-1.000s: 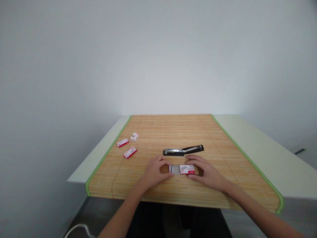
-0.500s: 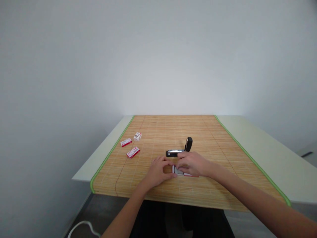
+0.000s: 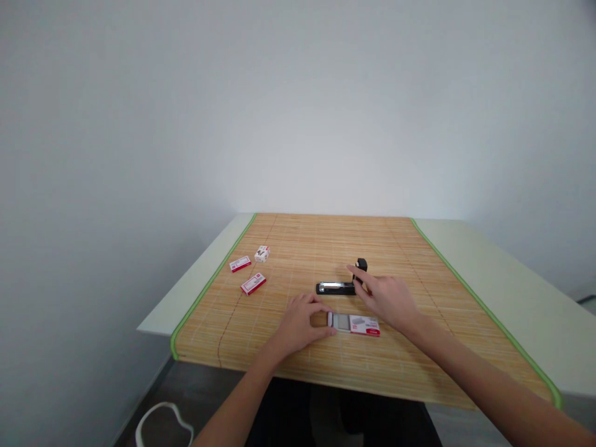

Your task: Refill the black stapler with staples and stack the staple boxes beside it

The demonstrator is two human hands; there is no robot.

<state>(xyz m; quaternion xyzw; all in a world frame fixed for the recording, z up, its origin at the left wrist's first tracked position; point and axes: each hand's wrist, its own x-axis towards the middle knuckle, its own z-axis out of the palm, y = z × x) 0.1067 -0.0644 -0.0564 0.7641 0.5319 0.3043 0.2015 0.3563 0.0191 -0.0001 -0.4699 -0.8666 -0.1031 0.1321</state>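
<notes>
Left hand [image 3: 300,320] pinching one end of flat red-and-white cardboard box [image 3: 365,326], part-open on tan slatted mat [image 3: 316,245]. Right hand [image 3: 390,299] at black-and-silver stapler [image 3: 328,288] just beyond; can't tell if gripping.

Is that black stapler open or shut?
Open: the stapler's top stands up from its flat base, beside the right hand.

The straw-coloured rectangular mat [image 3: 335,248] is of thin, wood-like slats, matt and finely ridged, bound with green cloth-like edging [image 3: 174,347]. The long black stapler [image 3: 342,292] looks like plastic, with a glossy silver metal channel [image 3: 333,286]. The slid-open red-and-white oblong box [image 3: 364,325] looks like smooth printed card. The white tabletop [image 3: 503,279] looks smooth, matt.
</notes>
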